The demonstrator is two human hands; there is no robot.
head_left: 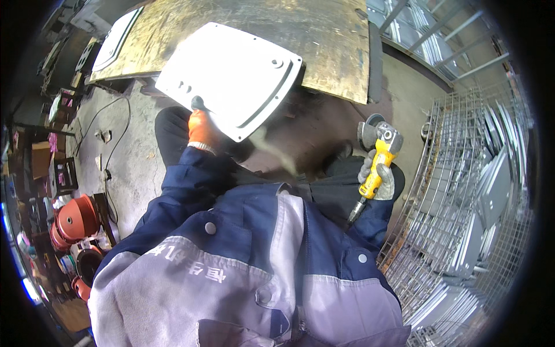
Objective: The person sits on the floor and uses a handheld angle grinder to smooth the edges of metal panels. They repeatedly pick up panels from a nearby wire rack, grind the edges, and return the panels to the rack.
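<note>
A white panel [225,75] with rounded corners, small holes along its rim and a raised lip rests partly on the wooden bench and juts out over my lap. My left hand [200,124], in an orange glove with dark fingertips, is closed on its near left edge; the fingers beneath are hidden. Off to the right, away from the panel, my right hand [384,180] in a grey glove wraps round a yellow angle grinder [381,157]. The grinder's disc end points up and away from me, and a metal fitting extends from its lower end.
A stained wooden bench top [329,52] spans the far side, with another white panel [118,37] at its left. Wire cages [436,179] holding stacked metal sheets stand at right. On the left are a cable [128,115] across the floor and reddish-brown tubs [78,222].
</note>
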